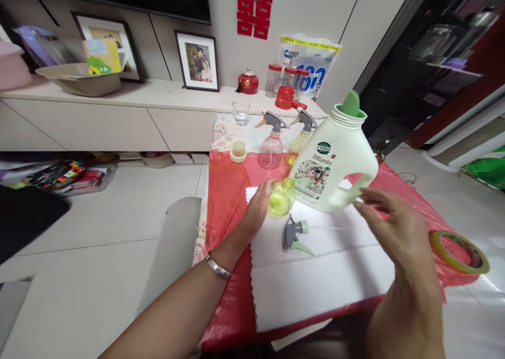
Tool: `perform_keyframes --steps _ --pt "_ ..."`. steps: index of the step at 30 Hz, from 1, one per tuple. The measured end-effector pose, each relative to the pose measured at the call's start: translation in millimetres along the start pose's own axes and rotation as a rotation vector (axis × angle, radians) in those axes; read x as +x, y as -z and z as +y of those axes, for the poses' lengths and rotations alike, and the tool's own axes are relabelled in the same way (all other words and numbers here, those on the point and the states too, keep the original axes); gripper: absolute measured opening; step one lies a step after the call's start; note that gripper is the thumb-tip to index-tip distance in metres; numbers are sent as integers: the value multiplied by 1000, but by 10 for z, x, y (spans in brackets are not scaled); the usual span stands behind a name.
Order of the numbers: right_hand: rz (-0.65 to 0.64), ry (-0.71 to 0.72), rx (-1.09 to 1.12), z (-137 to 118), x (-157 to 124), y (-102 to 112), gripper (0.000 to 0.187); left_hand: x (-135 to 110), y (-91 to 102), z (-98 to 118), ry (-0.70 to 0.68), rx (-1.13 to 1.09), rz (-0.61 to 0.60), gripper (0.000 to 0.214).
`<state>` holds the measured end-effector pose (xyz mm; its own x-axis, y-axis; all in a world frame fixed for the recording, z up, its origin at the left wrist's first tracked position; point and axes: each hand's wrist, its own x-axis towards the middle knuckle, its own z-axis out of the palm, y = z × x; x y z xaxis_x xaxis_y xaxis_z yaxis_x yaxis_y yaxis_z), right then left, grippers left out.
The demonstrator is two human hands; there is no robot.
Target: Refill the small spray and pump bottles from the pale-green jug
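Note:
My left hand (259,206) is closed around the side of a small yellow, see-through spray bottle (282,197), whose neck has no sprayer on it. Its far fingers are partly hidden. Just behind the bottle stands a big white laundry detergent jug (335,159), uncapped, with a green pouring spout in its mouth. Beside the jug's handle is my right hand (394,222), slightly blurred, fingers bent and thumb apart, holding nothing visible. A grey and green spray head (294,234) lies on the white cloth (315,285) in front of the bottle.
Farther back stand a pink spray bottle (271,151), a yellow one (296,143) partly behind the jug, a cream cap (238,152) and a glass cup (241,113). A tape roll (460,251) lies at the right edge of the red table cover (226,190).

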<state>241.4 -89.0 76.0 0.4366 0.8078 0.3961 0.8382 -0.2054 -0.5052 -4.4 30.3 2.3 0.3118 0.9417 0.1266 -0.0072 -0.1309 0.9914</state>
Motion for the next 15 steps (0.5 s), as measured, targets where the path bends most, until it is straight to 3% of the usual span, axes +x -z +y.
perform_keyframes --steps 4,7,10,15 --pt "-444 292 37 -274 -183 -156 29 -32 16 -24 25 63 -78 67" --pt "-696 286 -135 -486 -233 -332 41 -47 -10 -29 -8 171 -86 88" --pt "-752 247 -220 -613 -250 -467 33 -43 -53 -35 -30 229 -51 91" --pt "-751 237 -268 -634 -260 -593 11 -31 -81 -20 -43 276 16 79"
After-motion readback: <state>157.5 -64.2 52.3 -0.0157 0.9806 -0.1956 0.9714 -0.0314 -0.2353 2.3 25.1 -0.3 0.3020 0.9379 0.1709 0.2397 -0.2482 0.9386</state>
